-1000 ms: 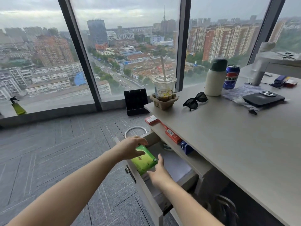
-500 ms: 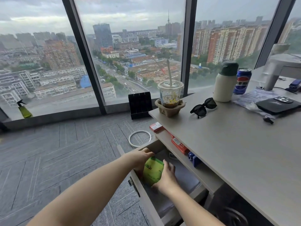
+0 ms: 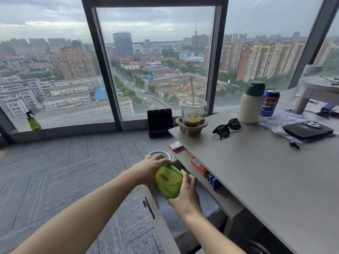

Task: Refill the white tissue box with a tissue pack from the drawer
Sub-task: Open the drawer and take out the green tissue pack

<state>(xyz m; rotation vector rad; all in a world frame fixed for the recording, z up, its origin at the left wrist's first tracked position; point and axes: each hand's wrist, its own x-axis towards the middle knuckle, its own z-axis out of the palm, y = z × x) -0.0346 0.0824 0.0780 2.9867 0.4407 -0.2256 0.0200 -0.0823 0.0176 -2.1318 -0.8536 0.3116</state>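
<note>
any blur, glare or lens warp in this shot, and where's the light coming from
Head view: flat overcast daylight comes through the window wall; wide-angle warp bows the window frames and desk edge; slight motion softness on the green tissue pack held between left hand and right hand; no strong glare, shadows faint.

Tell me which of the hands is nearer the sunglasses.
Right. The right hand sits on the desk side of the green tissue pack, below-left of the sunglasses; the left hand is farther left.
</note>
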